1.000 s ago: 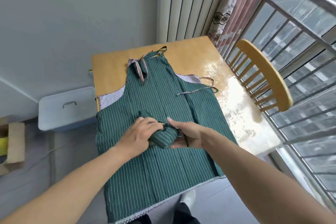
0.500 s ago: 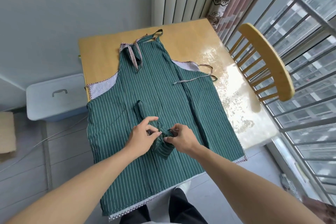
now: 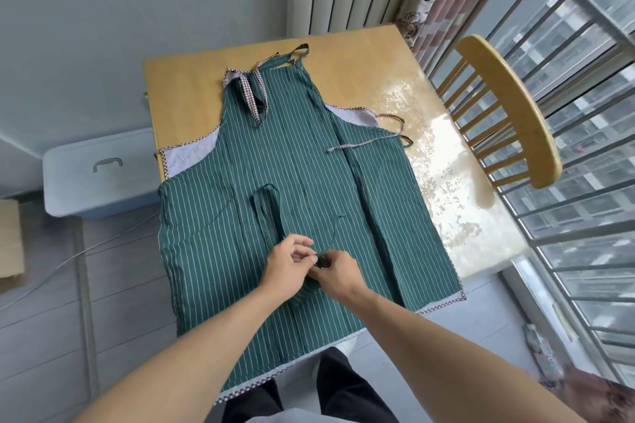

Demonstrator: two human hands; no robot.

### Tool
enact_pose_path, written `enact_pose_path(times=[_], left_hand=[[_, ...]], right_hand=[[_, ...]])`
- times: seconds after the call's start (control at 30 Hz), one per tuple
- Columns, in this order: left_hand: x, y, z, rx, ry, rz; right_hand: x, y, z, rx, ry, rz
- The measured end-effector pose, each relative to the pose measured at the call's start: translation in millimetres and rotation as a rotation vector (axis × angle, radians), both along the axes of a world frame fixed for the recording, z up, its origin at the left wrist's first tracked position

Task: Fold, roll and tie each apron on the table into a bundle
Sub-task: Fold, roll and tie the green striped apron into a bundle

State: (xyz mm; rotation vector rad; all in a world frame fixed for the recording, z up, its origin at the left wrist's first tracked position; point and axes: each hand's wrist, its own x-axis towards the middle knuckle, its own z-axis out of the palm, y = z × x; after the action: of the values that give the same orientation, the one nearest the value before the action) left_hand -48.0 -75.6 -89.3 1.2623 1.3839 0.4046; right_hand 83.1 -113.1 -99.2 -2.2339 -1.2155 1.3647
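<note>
Far left on the floor: a cardboard box (image 3: 10, 244) at the frame edge, then a pale lidded bin (image 3: 99, 173) w/ a handle, sitting just beside the table's left edge. Wooden table (image 3: 192, 86) carries a green striped apron (image 3: 302, 154) spread flat, bib end far from the person, hem hanging over the near edge; checked neck strap (image 3: 249, 96) lies folded on the bib's left side. A green strap loop (image 3: 268, 213) rests on the apron mid-section, running down to the hands. Left hand (image 3: 287, 268) is over the apron's lower middle, fingers curled, thumb & forefinger pinching a small bunched green bundle (image 3: 318, 271) of the same fabric. Right hand (image 3: 338, 273) touches it from the other side, fingers curled round the bundle too. Thin waist tie (image 3: 371, 141) trails off the apron's right edge onto the bare tabletop. Further right, a wooden chair (image 3: 515, 106) stands next to the table, w/ window railing (image 3: 584, 45) behind it.
</note>
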Motion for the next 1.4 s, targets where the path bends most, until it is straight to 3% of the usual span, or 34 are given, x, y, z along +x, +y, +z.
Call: enact_pose_path(times=[0.13,0.33,0.53,0.6,0.67,0.83,0.9,1.0,1.1,1.27,1.4], left_hand=[[4,2,-16,0.020,-0.006,0.016],[0,-6,-31,0.079,0.015,-0.117],[7,-10,-31,0.115,0.047,-0.158],[6,-11,-32,0.136,0.046,-0.112],[5,-14,-34,0.180,0.043,-0.115],[-1,-17,-29,0.190,0.038,-0.138],[-2,-20,-24,0.204,0.040,-0.144],[-8,-30,-27,0.312,0.130,-0.141],[-17,-36,-32,0.368,0.195,0.002],[-21,-28,-24,0.262,0.205,0.006],[-26,-25,-18,0.174,0.224,0.016]], right_hand=[[11,-9,-6,0.010,0.049,-0.053],[32,-14,9,0.290,-0.483,0.425],[33,-1,9,0.388,-0.325,0.532],[36,1,6,0.387,-0.166,0.381],[45,3,4,0.350,-0.126,0.289],[57,12,-2,0.070,-0.477,0.734],[55,17,5,0.086,-0.441,0.682],[51,25,25,0.107,-0.198,0.545],[47,25,44,0.063,0.014,0.464],[39,15,43,-0.081,0.090,0.430],[12,7,38,-0.059,0.060,0.492]])
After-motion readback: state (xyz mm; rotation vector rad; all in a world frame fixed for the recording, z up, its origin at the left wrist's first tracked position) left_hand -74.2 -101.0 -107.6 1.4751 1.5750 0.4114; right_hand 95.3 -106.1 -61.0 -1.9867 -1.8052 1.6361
